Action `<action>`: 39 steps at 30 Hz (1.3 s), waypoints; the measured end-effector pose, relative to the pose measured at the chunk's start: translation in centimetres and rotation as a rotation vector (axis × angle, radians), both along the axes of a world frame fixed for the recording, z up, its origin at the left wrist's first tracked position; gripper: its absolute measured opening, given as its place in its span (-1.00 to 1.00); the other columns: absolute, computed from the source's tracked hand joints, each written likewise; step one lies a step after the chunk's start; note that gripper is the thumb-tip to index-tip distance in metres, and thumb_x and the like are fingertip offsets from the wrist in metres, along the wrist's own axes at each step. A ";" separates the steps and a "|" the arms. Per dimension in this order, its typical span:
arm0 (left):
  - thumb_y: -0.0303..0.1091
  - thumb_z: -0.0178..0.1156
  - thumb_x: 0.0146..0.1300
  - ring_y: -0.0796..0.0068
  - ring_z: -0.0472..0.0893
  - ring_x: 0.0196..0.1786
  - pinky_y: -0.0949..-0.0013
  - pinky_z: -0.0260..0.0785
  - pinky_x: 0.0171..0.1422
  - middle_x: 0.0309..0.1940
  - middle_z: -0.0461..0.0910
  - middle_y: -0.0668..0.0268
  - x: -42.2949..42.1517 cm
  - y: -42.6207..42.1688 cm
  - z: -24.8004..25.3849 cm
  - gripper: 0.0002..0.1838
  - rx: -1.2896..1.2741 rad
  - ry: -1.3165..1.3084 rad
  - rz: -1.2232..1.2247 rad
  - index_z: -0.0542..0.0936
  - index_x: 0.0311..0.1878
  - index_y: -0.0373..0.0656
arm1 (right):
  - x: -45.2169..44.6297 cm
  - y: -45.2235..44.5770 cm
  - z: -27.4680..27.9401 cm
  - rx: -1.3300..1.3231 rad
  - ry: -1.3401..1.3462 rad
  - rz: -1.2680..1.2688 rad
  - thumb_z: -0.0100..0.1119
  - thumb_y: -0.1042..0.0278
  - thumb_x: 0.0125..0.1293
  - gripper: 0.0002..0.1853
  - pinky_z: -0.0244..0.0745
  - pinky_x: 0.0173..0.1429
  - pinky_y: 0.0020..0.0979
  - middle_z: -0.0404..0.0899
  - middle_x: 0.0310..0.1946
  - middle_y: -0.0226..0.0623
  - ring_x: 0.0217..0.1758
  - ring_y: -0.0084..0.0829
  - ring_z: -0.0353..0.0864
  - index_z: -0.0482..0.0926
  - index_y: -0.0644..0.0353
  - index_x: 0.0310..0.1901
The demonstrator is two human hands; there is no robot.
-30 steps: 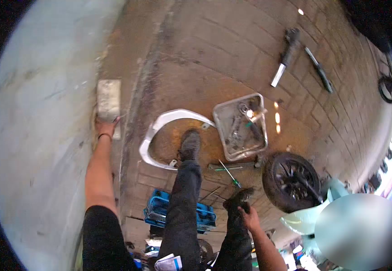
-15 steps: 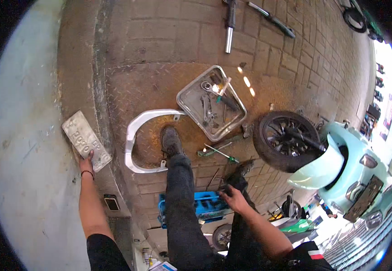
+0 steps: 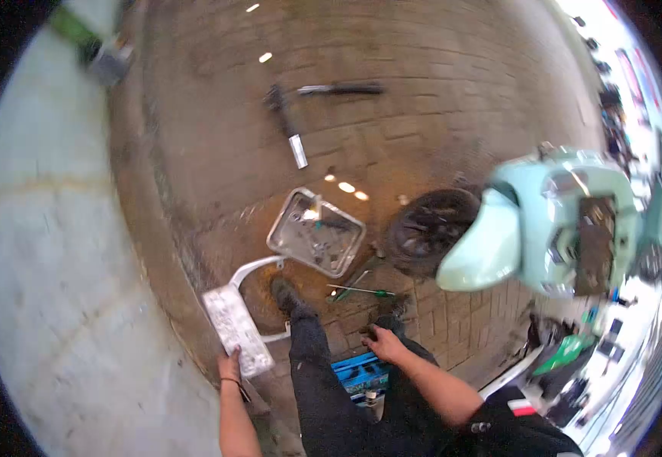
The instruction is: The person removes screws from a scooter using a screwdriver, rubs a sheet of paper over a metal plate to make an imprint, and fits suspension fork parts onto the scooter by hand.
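My left hand (image 3: 229,367) grips the near end of a pale metal number plate (image 3: 238,326), thumb on its face; the embossed characters are blurred. In view, the plate covers part of a white curved frame (image 3: 253,268) lying on the floor around my foot. Over my knee, my right hand (image 3: 386,345) has its fingers curled in, with a dark patch at the fingertips that I cannot make out. Below that hand sits a blue toolbox (image 3: 360,372). A screwdriver with a green handle (image 3: 382,293) lies on the floor ahead of my feet.
A metal tray (image 3: 276,228) of tools stands ahead. To its right are a wheel (image 3: 427,232) and a mint-green scooter (image 3: 525,221). Two fork tubes, one nearer (image 3: 297,148) and one farther (image 3: 346,89), lie beyond. A pale wall (image 3: 64,289) runs along the left.
My view has swung left, shifting the floor items across the picture. The plate, still in my left hand, has moved rightward in view, over the white frame. My right hand stays near my knee.
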State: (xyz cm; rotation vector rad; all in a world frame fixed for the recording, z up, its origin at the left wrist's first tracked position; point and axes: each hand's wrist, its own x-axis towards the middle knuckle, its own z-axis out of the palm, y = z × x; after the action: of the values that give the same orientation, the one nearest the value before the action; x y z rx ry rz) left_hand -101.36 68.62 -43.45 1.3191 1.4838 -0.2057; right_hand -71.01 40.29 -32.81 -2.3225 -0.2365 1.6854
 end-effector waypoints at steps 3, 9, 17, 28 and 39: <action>-0.37 0.29 -0.02 0.19 0.55 -0.07 0.30 0.32 0.09 -0.08 0.55 0.01 8.8 0.0 8.4 -0.49 -0.132 0.164 -0.300 0.44 -0.01 -0.46 | 1.6 -4.6 4.0 0.084 -0.103 -0.115 0.07 -0.02 0.20 -0.38 0.33 0.15 -0.17 0.45 -0.03 0.16 0.09 0.01 0.42 0.34 0.34 0.12; -0.33 0.28 -0.07 0.17 0.57 -0.04 0.25 0.35 0.08 -0.13 0.58 -0.02 23.8 -1.1 18.1 -0.47 0.091 -0.061 -1.139 0.47 0.02 -0.38 | 4.5 -16.8 14.9 0.063 -0.344 -0.474 0.09 0.05 0.19 -0.48 0.36 0.11 -0.15 0.49 -0.09 0.14 0.04 0.02 0.45 0.40 0.31 0.05; -0.11 0.31 -0.03 0.18 0.56 -0.07 0.23 0.34 0.06 -0.14 0.58 0.02 29.7 -8.9 28.4 -0.41 -0.047 0.021 -0.788 0.49 -0.01 -0.37 | 4.1 -28.6 20.3 0.104 -0.472 -0.571 0.09 0.20 0.19 -0.62 0.39 0.04 -0.17 0.53 -0.13 0.06 -0.01 -0.04 0.51 0.48 0.34 -0.09; -0.16 0.12 -0.04 0.16 0.53 -0.02 0.25 0.33 0.04 -0.08 0.55 -0.01 8.8 -18.9 28.5 -0.41 0.008 -0.108 -0.214 0.43 0.09 -0.27 | 16.0 -8.0 23.8 0.733 -0.401 0.430 0.23 0.34 0.04 -0.60 0.39 0.04 -0.19 0.50 -0.14 0.08 -0.03 -0.02 0.48 0.46 0.28 -0.06; -0.22 0.20 0.02 0.22 0.51 0.04 0.26 0.29 0.14 0.00 0.52 0.07 -3.6 -17.1 37.2 -0.42 0.412 -0.177 -0.072 0.41 0.14 -0.22 | -4.8 15.4 43.7 1.700 -0.301 1.468 0.19 0.34 0.07 -0.62 0.31 0.13 -0.18 0.43 -0.08 -0.12 0.02 -0.10 0.38 0.45 0.14 -0.03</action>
State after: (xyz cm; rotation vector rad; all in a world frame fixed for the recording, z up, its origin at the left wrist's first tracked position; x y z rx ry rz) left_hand -104.98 51.47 -6.27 1.6733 1.3719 0.1779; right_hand -75.82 55.68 10.90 -0.7414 -2.4901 0.4663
